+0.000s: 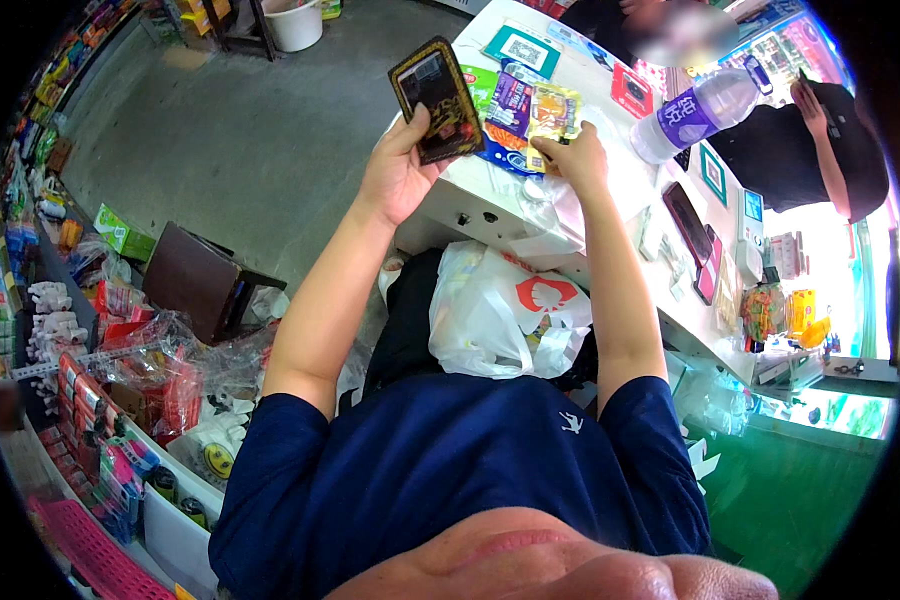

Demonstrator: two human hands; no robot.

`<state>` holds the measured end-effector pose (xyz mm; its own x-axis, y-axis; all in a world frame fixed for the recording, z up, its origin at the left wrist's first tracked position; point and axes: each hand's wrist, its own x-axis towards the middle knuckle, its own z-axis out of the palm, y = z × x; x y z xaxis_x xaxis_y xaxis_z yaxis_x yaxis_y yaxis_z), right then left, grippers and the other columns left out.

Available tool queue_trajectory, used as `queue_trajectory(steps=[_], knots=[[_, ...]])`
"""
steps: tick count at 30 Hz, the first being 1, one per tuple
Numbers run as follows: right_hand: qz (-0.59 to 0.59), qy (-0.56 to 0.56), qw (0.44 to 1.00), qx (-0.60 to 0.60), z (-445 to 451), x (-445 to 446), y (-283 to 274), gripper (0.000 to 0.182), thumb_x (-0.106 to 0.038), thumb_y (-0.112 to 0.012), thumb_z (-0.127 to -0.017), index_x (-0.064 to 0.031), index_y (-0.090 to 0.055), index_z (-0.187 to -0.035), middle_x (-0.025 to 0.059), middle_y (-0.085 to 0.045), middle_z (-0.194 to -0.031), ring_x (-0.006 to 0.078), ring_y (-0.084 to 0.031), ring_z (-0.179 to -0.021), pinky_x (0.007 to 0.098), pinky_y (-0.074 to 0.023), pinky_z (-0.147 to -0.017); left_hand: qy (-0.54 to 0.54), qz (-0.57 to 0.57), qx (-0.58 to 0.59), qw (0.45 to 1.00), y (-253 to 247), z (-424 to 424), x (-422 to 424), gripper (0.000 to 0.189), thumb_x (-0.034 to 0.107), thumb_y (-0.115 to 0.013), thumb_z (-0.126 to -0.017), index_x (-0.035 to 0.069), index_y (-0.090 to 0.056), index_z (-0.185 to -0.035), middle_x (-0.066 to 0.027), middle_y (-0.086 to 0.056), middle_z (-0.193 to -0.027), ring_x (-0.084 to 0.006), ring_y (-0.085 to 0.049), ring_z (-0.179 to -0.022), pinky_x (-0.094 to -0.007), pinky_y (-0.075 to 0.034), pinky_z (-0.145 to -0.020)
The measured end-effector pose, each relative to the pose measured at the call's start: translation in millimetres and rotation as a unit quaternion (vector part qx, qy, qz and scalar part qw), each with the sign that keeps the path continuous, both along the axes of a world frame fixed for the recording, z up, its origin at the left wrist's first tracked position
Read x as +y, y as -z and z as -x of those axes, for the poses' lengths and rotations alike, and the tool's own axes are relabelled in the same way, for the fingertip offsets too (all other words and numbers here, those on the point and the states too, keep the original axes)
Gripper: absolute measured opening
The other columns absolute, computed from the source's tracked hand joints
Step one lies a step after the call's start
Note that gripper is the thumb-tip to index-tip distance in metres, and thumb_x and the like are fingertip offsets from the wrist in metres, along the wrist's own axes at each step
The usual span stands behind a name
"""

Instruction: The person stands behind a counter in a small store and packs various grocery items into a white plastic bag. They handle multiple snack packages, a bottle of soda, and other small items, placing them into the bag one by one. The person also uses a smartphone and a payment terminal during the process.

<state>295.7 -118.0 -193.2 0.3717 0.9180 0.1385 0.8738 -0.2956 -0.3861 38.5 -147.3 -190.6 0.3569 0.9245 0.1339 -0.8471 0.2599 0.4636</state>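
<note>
My left hand (405, 161) holds a flat black package with a gold border (436, 97) by its lower left edge, above the end of a white counter (480, 184). My right hand (581, 154) has its thumb and fingers at a yellow snack packet (553, 112), gripping its right side. Under and beside that packet lie a purple packet (508, 101), a green packet (480, 86) and a blue and orange packet (506, 146). A clear bottle with a purple label (701, 112) is to the right of my right hand. A white plastic bag with a red print (506, 311) rests at my lap.
Two phones (688, 223) (709, 266) lie along the counter, near a jar of sweets (763, 311). Across the counter is a person in black (795, 150). Stocked shelves (37, 247) curve along the left, with a dark brown box-like stool (191, 281) on the floor.
</note>
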Motion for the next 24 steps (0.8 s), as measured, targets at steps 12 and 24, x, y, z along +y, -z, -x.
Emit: queue_trajectory(steps=[12,24], knots=[[-0.127,-0.303,0.916,0.231,105.9,-22.7,-49.1,0.040,-0.029,-0.058,-0.084,0.0008,-0.056,-0.111,0.0166,-0.063,-0.089,0.0325,-0.059,-0.082,0.0391,-0.0449,-0.080,-0.040,0.055,-0.029,0.997,24.5,8.4,-7.7,0.041,0.029,-0.061,-0.086,0.004,-0.050,-0.117,-0.0088,-0.060,-0.109,-0.0205,-0.057,-0.102,-0.0443,-0.046,-0.091],[-0.162,-0.451,0.869,0.126,136.3,-15.8,-18.9,0.041,-0.011,-0.062,-0.072,-0.0022,-0.056,-0.111,0.0210,-0.061,-0.092,0.0383,-0.057,-0.089,0.0426,-0.0442,-0.081,0.057,0.176,-0.004,0.983,32.4,40.7,-6.1,0.030,0.021,-0.062,-0.086,0.005,-0.054,-0.111,-0.0073,-0.062,-0.099,-0.0189,-0.059,-0.090,-0.0363,-0.050,-0.079]])
